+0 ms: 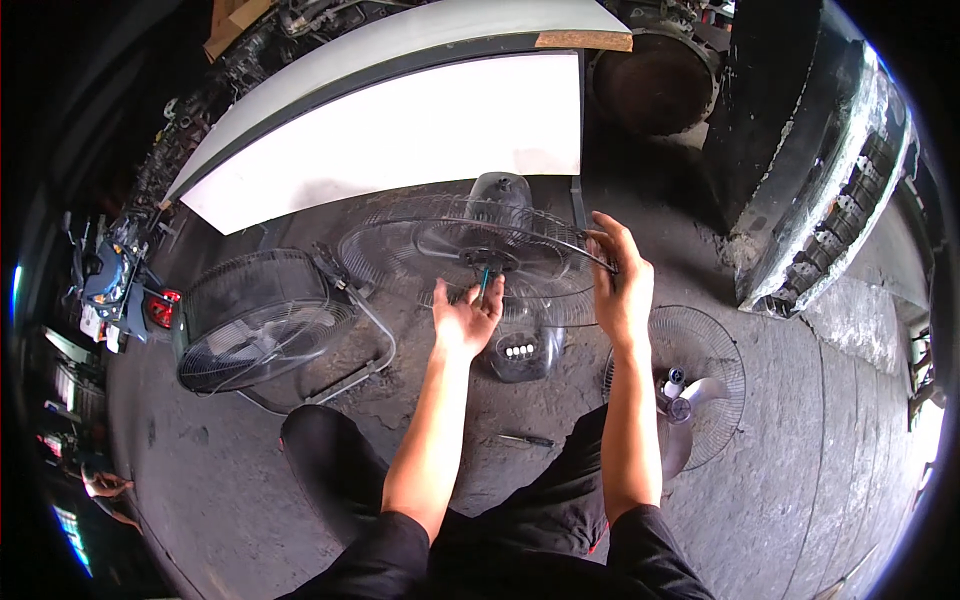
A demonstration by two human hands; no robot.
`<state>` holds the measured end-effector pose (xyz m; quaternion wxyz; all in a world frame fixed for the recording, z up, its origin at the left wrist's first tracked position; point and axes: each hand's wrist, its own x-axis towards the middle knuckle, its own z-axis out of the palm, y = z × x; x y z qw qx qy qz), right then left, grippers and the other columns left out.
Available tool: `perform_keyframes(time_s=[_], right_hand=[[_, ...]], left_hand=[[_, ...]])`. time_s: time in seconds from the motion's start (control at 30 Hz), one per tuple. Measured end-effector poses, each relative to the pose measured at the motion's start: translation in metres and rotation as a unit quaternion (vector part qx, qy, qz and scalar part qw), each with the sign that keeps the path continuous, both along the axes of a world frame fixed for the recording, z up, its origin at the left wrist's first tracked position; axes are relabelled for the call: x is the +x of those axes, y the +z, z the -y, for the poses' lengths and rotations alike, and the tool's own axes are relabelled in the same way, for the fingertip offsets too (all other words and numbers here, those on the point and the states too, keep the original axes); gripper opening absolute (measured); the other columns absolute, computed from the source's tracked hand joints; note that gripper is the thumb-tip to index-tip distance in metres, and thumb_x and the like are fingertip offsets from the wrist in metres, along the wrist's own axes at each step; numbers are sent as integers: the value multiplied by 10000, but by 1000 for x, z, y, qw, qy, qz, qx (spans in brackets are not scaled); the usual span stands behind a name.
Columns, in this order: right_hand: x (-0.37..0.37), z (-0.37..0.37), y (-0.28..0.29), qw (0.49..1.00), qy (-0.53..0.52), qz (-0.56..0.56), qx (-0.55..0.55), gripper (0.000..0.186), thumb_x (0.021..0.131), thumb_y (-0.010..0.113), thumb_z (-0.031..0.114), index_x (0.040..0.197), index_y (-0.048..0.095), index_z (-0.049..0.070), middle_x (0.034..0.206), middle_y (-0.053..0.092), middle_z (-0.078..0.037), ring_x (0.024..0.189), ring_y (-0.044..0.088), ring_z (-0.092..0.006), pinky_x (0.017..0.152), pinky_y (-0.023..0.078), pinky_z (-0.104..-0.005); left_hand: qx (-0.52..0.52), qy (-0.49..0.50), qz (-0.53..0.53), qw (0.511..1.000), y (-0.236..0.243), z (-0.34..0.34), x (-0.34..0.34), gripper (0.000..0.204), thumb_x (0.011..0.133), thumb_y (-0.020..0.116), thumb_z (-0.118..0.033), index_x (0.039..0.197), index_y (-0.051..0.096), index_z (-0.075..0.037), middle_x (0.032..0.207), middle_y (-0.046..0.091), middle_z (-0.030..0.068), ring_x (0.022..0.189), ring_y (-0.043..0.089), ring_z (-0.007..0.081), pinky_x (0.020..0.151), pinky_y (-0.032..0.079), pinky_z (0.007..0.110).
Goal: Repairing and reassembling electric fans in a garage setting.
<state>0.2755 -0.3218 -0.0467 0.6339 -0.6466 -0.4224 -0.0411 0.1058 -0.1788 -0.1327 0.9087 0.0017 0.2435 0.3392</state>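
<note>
Large round dark wire fan guard (432, 238) sits tilted over the floor at centre, in front of the smooth dark plastic motor housing (500, 192). Slim teal rod (487, 278), probably a screwdriver, stands at the guard's hub. Left hand (467, 325): palm up, thumb apart, fingertips around the rod; cannot tell if it is pinched firmly. Right hand (624, 285): grasping the guard's right rim between thumb and fingers.

Step in hand looks like hub work: 1 hand steadies, 1 works the rod. Next move likely calls for keeping the rod in line with the hub and the rim steady.

Below: dark plastic fan base (522, 366) with 4 white buttons. Right of it: loose round wire guard (728, 345) on the floor, grey plastic fan blade (708, 395) on it. Near the knees: slim dark pen-like tool (526, 439). Left: black drum-shaped fan (255, 285) on a tubular metal stand. Behind: big white flat panel (420, 130).
</note>
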Motion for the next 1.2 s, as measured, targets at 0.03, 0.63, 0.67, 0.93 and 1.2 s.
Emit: perform_keyframes(time_s=[0.03,0.63,0.67,0.93,1.2], right_hand=[[-2,-1,1,1000,2,10,-1,301,842,584,42,1140,553,71,909,674,-135,870,672,-241,744,512,-309],[-1,-5,5,1000,8,-8,-15,315,843,581,29,1153,544,71,907,672,-142,869,667,-234,745,503,-303],[-1,-7,5,1000,2,1,-6,294,846,599,79,1137,552,82,884,672,-137,839,672,-265,719,515,-325],[-3,-1,3,1000,-9,10,-22,318,830,597,46,1138,551,112,889,672,-135,855,668,-275,719,515,-334],[-4,-1,5,1000,-2,1,-28,281,841,585,60,1120,553,68,897,671,-146,864,663,-286,736,515,-335]], left_hand=[[2,-1,0,1000,-1,1,1,555,846,580,-485,1067,455,8,1026,522,159,943,561,261,837,478,385],[36,8,-92,995,-1,-1,-1,611,872,528,-467,1181,343,26,1043,471,172,960,540,334,899,482,438],[86,82,-126,985,-1,-2,4,589,881,519,-456,1180,339,18,1048,467,186,962,542,350,899,482,467],[122,50,-84,988,-10,-2,7,549,861,542,-494,1034,415,12,1081,506,199,968,566,333,896,471,463],[130,46,-82,987,2,5,4,438,851,613,-358,1085,420,-43,979,508,162,920,562,278,849,517,404]])
